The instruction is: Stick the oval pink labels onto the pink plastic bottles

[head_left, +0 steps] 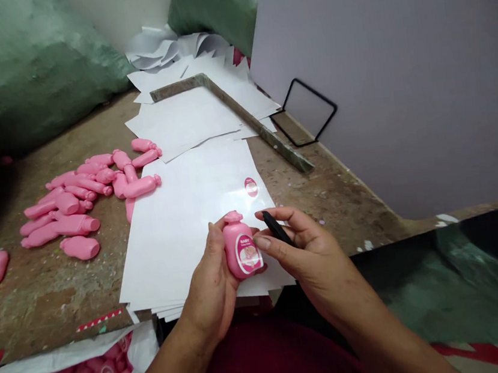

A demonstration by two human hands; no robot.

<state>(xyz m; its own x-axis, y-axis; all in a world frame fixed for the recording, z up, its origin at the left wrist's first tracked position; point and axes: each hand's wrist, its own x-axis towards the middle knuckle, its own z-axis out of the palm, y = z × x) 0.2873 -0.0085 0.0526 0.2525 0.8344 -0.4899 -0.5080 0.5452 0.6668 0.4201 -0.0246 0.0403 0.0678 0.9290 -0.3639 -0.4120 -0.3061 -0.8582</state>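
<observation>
Over white sheets [180,255], left hand [210,282] is gripping light, stiff-looking pink plastic bottle [241,251] at midbody; right hand [305,253] is pinching probable black pen [276,228].

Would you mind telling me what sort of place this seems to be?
Probably a small bottle-labelling workshop: a labelled pink bottle, a heap of unlabelled pink bottles, and white label sheets on a worn bench.

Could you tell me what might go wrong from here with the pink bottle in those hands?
The black tool in the right hand sits close to the label on the pink bottle, so it could perhaps scratch it. If the left hand lost hold, the bottle might drop. The loose bottles could pick up grit from the stained tabletop.
</observation>
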